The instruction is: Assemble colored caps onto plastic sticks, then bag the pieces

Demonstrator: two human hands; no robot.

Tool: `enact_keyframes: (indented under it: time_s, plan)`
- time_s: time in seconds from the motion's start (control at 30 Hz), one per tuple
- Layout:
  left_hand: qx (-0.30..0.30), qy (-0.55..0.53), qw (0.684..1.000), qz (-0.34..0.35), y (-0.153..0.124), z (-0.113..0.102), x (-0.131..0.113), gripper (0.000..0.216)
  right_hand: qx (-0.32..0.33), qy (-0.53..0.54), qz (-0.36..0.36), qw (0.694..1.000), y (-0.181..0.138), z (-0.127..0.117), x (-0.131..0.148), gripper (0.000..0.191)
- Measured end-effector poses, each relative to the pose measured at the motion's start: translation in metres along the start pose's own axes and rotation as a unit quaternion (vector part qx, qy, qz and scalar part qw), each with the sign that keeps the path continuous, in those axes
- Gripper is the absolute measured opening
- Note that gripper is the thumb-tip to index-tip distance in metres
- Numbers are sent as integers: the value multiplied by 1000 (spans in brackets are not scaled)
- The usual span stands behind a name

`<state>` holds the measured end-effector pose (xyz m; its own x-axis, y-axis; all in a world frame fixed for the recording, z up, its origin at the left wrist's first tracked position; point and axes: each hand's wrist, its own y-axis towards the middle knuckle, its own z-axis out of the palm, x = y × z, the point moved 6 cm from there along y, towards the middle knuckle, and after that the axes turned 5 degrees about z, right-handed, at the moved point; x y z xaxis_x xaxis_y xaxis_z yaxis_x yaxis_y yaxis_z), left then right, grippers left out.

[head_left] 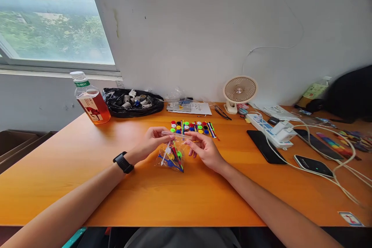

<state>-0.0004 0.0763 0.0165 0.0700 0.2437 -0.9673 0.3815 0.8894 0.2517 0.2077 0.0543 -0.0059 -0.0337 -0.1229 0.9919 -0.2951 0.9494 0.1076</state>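
A clear zip bag (159, 161) hangs just over the table in front of me, with small coloured plastic pieces in it: white, blue, yellow, red and green. My left hand (154, 139) pinches the bag's top edge at its left side, thumb along the rim. At the right side of the same edge, my right hand (205, 149) has its thumb and forefinger closed on the plastic. Behind the bag lie rows of round coloured caps (186, 124) and thin coloured sticks (211, 130), partly hidden by my fingers.
On the left stand a tea bottle (94, 106) and a black bag (116, 109) of grey scraps. A small fan (240, 90) is by the wall. To the right are a power strip (269, 130), white cables and phones (264, 145) on the wooden table (130, 201).
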Motion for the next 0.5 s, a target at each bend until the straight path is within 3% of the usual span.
enact_keyframes:
  time_s: [0.17, 0.27, 0.4, 0.47, 0.5]
  plan:
    - [-70, 186, 974, 107, 7, -54, -47, 31, 8, -175, -42, 984, -8, 6, -4, 33]
    - [-97, 372, 901, 200, -3, -80, -72, 24, 44, -274, -80, 957, -15, 15, 0, 30]
    - [34, 587, 757, 286, -35, -82, -58, 20, 80, -392, -154, 903, -25, 28, 12, 28]
    - [78, 628, 723, 277, -55, -82, -39, 22, 97, -439, -179, 875, -28, 34, 16, 21]
    - [97, 634, 722, 260, -63, -82, -31, 22, 102, -456, -183, 865, -29, 36, 16, 17]
